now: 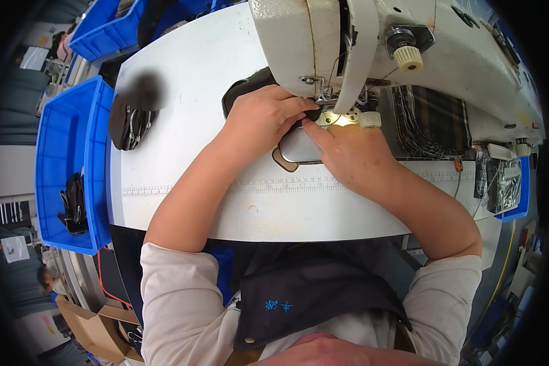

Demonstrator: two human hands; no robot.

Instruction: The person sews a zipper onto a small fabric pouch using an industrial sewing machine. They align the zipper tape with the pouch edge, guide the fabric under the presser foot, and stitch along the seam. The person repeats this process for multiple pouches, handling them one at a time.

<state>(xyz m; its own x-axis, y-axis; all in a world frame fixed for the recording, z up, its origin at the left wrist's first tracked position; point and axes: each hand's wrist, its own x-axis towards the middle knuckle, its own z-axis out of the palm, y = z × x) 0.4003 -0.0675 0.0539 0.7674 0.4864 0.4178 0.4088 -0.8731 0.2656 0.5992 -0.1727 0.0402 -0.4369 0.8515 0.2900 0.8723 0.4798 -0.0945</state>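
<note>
A dark fabric piece with a zipper edge (241, 88) lies under the head of a white sewing machine (290, 43). My left hand (263, 119) rests over its near side, closed, with fingertips pinching a dark fold beside the presser foot (325, 97). My right hand (357, 152) lies flat at the lit needle plate (335, 118). One of its digits stretches left and touches the fabric's edge near my left fingertips; the others are partly washed out by the lamp. Beneath the hands is a shiny metal plate (299, 147); a tan rounded piece (284, 160) pokes out below it.
A dark zippered pouch (130, 125) sits at the table's left. Beside the table stands a blue bin (94, 161) with dark pieces (73, 204) inside. Striped dark fabric (430, 122) lies under the machine arm. A printed ruler strip (268, 184) crosses the white table (262, 216).
</note>
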